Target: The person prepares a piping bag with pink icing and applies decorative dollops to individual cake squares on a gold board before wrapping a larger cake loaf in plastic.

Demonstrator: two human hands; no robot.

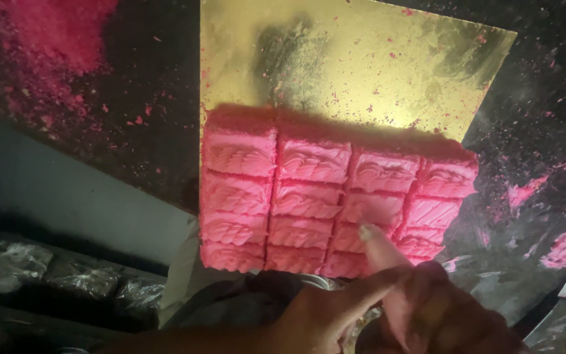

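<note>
From the head camera, nearest the lens at six o'clock sat both hands, pressed close together. The right hand (447, 314) stretched one finger up toward twelve o'clock, its tip resting on the bottom rows of the pink frosted cake slab cut into rectangular pieces (335, 196). The left hand (316, 321) lay touching it at nine o'clock, a finger laid across; whether it gripped anything I could not tell. The slab's long axis ran nine to three, directly above the hands, on a shiny gold square cake board (355, 59). The right hand was nearer. Pink crumbs dusted the dark work surface (538, 131).
</note>
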